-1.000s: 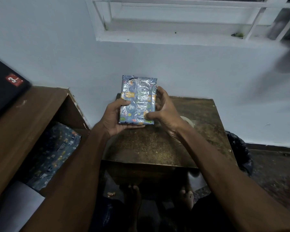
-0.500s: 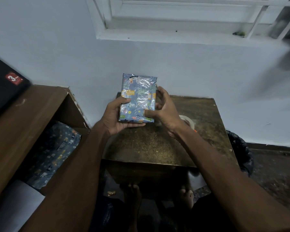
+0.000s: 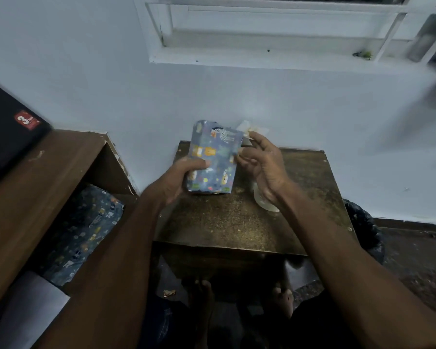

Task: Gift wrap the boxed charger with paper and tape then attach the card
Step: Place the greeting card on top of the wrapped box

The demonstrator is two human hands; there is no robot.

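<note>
L fingers [image 3: 204,164] round wrapped box [image 3: 213,159]

"3" on black box's red sticker [image 3: 27,120]

Wrapped box [image 3: 213,159] upright near table's [image 3: 237,222] back-left corner, bottom edge on top. Left hand [image 3: 179,180] on its left side, right hand [image 3: 264,165] just right w/ small card [image 3: 252,129] at fingertips. Tape roll [image 3: 262,201] under right wrist, near right edge. Paper roll [image 3: 81,233] in shelf left of table.

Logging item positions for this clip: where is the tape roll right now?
The tape roll lies on the small brown table, right of centre, partly hidden under the right hand.
</note>
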